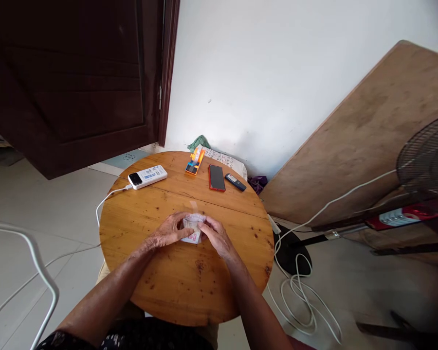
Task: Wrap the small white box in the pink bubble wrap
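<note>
Near the middle of the round wooden table (160,282), both hands are closed round a small white packet (194,237) with pink print. My left hand (170,230) grips its left side, thumb lying across the front. On the right edge is my right hand (216,236), its thumb pressed on the upper face. The fingers hide much of the packet, so I cannot tell whether it is a box or folded paper. A pale translucent strip (193,206) shows just beyond it.
Across the table's far side are a white power bank (151,176) with a cable, an orange-and-blue tool (194,163) resembling a tape dispenser, a red-edged phone (216,178) and a dark handset (235,182). A fan (428,158) and coiled cable (299,291) occupy the right.
</note>
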`<action>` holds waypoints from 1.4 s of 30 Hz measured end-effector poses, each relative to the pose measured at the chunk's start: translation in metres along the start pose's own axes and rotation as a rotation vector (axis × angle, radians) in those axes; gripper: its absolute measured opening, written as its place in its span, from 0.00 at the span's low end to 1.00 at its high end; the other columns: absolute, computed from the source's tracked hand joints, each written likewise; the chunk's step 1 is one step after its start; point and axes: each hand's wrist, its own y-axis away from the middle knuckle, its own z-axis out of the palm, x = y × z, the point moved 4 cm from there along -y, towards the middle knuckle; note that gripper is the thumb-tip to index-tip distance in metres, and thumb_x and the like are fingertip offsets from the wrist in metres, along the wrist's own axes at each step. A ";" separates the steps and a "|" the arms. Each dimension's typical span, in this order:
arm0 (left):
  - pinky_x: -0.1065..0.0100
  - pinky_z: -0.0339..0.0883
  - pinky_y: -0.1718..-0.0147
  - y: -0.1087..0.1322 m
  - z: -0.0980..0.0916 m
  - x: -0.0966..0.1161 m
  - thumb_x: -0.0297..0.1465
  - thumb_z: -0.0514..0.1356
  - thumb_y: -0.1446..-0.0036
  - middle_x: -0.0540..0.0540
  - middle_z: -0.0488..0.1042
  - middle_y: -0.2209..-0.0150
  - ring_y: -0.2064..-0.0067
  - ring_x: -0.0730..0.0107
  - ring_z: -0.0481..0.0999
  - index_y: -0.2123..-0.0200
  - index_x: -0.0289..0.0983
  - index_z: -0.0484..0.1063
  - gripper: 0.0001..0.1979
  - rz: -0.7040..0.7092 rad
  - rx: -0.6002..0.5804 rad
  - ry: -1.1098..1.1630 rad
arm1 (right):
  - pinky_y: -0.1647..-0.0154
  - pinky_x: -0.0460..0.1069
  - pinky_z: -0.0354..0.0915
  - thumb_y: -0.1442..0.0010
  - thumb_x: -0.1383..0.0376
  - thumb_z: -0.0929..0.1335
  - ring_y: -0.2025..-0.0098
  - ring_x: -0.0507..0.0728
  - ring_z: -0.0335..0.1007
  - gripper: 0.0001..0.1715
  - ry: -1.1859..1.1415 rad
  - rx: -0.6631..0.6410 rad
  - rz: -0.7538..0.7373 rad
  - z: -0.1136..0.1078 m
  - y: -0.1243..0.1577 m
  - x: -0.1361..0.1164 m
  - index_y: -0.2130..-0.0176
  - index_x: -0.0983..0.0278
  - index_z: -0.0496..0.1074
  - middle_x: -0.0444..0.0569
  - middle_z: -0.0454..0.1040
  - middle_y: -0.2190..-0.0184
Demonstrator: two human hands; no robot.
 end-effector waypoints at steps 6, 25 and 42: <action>0.63 0.69 0.60 -0.002 0.006 -0.015 0.41 0.66 0.49 0.42 0.77 0.54 0.57 0.60 0.75 0.38 0.35 0.64 0.37 -0.092 0.061 0.123 | 0.67 0.48 0.66 0.41 0.51 0.68 0.68 0.56 0.70 0.18 0.046 0.097 -0.065 -0.003 -0.002 0.000 0.67 0.63 0.75 0.45 0.75 0.71; 0.61 0.68 0.51 -0.006 0.013 -0.021 0.45 0.69 0.50 0.40 0.76 0.51 0.52 0.59 0.75 0.39 0.35 0.64 0.39 -0.054 0.122 0.397 | 0.64 0.48 0.65 0.50 0.57 0.73 0.65 0.55 0.69 0.18 0.016 0.080 -0.049 -0.001 -0.003 0.004 0.59 0.61 0.72 0.43 0.74 0.67; 0.57 0.67 0.47 -0.003 0.013 -0.016 0.39 0.70 0.50 0.36 0.71 0.44 0.46 0.56 0.73 0.31 0.36 0.50 0.48 -0.072 0.026 0.533 | 0.58 0.50 0.65 0.44 0.53 0.70 0.60 0.58 0.71 0.18 0.092 0.147 -0.122 -0.007 -0.002 -0.003 0.58 0.62 0.77 0.49 0.77 0.60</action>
